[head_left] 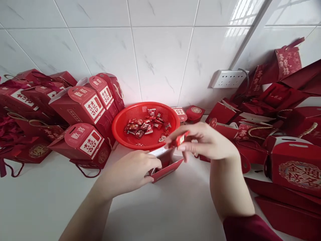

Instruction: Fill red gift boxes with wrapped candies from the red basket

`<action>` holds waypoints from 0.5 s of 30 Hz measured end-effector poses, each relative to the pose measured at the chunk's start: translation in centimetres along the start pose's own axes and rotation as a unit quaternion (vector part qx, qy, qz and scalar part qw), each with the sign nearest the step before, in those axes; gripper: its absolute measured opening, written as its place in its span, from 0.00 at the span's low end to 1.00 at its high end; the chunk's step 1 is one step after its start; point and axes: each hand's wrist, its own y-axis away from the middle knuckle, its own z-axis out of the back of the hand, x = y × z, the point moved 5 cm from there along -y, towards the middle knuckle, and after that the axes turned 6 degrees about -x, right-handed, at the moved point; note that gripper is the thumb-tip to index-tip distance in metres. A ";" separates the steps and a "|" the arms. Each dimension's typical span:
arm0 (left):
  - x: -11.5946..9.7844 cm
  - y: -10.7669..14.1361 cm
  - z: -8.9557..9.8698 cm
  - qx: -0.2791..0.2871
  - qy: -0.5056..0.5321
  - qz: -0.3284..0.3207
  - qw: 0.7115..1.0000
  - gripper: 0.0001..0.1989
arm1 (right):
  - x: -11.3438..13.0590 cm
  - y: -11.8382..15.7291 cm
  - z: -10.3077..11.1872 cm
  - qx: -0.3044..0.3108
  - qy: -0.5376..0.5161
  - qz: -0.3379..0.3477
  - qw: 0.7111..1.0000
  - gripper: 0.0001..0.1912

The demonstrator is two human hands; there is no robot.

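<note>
An open red gift box (167,171) with a pale inside stands on the white table in front of me. My left hand (139,170) grips its left side, thumb outside and fingers over the rim. Above the box's right end, my right hand (198,140) pinches a candy in a shiny red wrapper (182,138) between thumb and fingers. Just behind the box sits a round red plastic basket (117,132), holding several red-wrapped candies (145,125). The box's bottom is partly hidden by my hands.
Several closed red gift boxes (87,142) with white labels crowd the left side. On the right lie more red boxes (296,167), some open or flattened, with cords. Two small red boxes (195,113) stand behind the basket. A white power strip (229,79) is on the tiled wall.
</note>
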 end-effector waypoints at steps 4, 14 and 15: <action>-1.8 -0.6 -1.2 -0.036 -0.041 -0.046 0.997 0.06 | -0.9 3.2 -1.6 0.119 0.181 -0.107 0.970 0.12; -2.5 -0.3 -2.2 -0.004 -0.028 -0.053 0.998 0.09 | -0.7 5.0 -1.3 0.044 0.374 -0.167 0.911 0.10; -2.5 -0.4 -2.2 -0.003 -0.026 -0.052 0.998 0.09 | -0.5 5.0 -1.2 0.041 0.378 -0.165 0.910 0.09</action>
